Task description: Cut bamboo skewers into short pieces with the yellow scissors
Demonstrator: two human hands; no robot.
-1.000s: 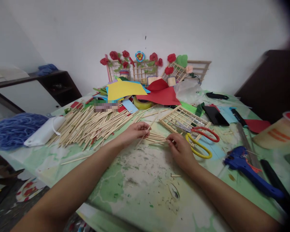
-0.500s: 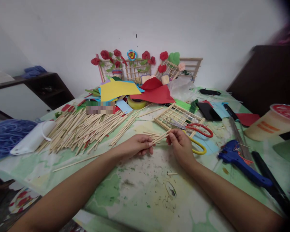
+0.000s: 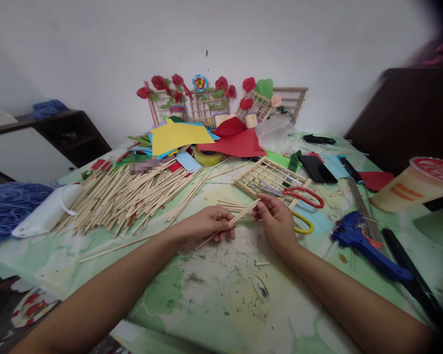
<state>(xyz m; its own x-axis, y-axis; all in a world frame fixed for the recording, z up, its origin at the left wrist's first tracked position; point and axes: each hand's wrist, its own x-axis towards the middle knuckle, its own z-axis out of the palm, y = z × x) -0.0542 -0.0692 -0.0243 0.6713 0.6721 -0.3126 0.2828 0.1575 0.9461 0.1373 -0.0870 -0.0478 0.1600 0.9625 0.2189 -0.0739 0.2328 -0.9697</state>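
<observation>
Thin wooden sticks (image 3: pixel 244 212) slant between my two hands above the middle of the table. My left hand (image 3: pixel 214 222) is closed around them, and a thin end sticks out below it toward the lower left. The fingertips of my right hand (image 3: pixel 276 220) pinch at their upper right end. How many sticks are held I cannot tell. Behind my left fingers lie a few short sticks (image 3: pixel 227 204). Just beyond my right hand, scissors (image 3: pixel 303 194) with red and yellow handles rest partly on a stick lattice (image 3: pixel 256 172).
A large pile of sticks (image 3: pixel 125 201) spreads at left beside a white plastic holder (image 3: pixel 47 209) and blue cord (image 3: pixel 13 211). At right are a blue glue gun (image 3: pixel 369 250), a phone (image 3: pixel 318 168) and a cup (image 3: pixel 413 189). Coloured paper (image 3: pixel 180 137) and paper flowers (image 3: pixel 158 82) stand behind.
The held sticks have turned to a steeper slant, and an end now shows below my left hand. Both hands stay in nearly the same place; the view has shifted slightly.
</observation>
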